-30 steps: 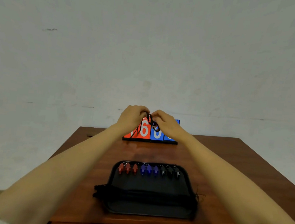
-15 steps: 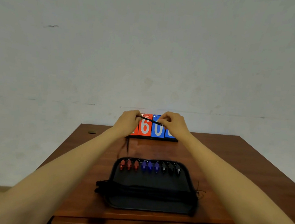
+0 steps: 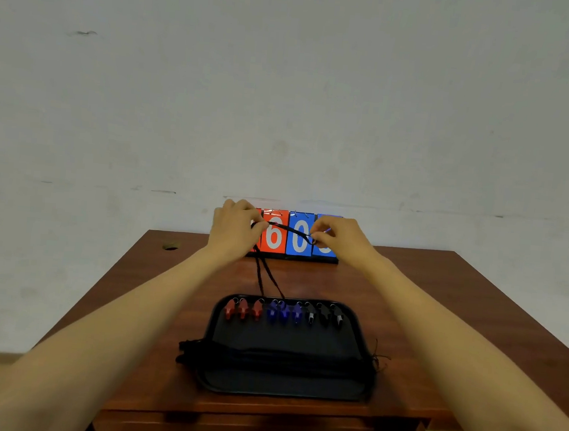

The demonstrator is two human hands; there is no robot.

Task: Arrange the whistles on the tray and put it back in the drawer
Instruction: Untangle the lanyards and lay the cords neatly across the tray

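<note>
A black tray (image 3: 361, 339) lies on the wooden table near its front edge. Along the tray's far rim stands a row of whistles: red ones (image 3: 243, 309) at left, blue ones (image 3: 283, 312) in the middle, black ones (image 3: 324, 314) at right. Bundled black cords lie across the tray's near half. Above the table's far side, my left hand (image 3: 235, 230) and my right hand (image 3: 338, 235) each pinch a black lanyard (image 3: 287, 230), stretched between them. Its two strands hang from my left hand down to the blue whistles.
A red and blue flip scoreboard (image 3: 286, 236) stands at the table's far edge, right behind my hands. A small hole (image 3: 170, 247) marks the table's far left corner. The table (image 3: 457, 306) ends at a white wall. A drawer front shows under the table's near edge.
My hands have moved apart and drawn the lanyard out straight between them. Its strands now reach down to the tray. The view has tilted slightly.
</note>
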